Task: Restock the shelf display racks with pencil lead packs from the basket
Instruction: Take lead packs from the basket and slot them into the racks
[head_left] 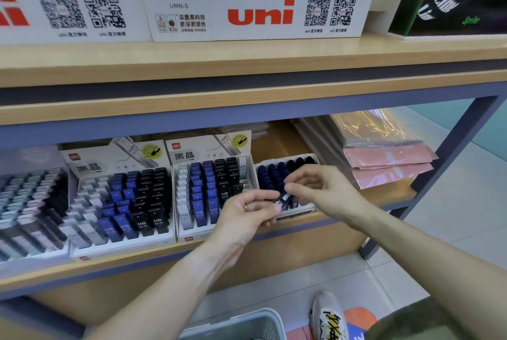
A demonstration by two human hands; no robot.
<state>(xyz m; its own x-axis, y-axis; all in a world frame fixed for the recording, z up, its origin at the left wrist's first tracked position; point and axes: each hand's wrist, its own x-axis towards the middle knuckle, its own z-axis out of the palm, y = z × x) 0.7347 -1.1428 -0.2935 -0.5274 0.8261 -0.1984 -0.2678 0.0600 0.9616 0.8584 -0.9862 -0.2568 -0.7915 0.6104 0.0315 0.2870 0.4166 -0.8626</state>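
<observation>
On the lower shelf stand white display racks of pencil lead packs in grey, blue and black rows: one at the left (123,202), one in the middle (208,188) and a smaller rack (285,172) at the right. My left hand (247,213) and my right hand (315,186) meet in front of the right rack. Both pinch a small black lead pack (285,199) between their fingertips. The grey basket (247,323) sits on the floor at the bottom edge; its contents are mostly out of view.
A wooden upper shelf (247,65) carries white "uni" display boxes (258,10). Pink and clear plastic-wrapped packets (384,158) lie right of the racks. A dark metal shelf post (439,158) stands at the right. A shoe (329,317) rests on the tiled floor beside the basket.
</observation>
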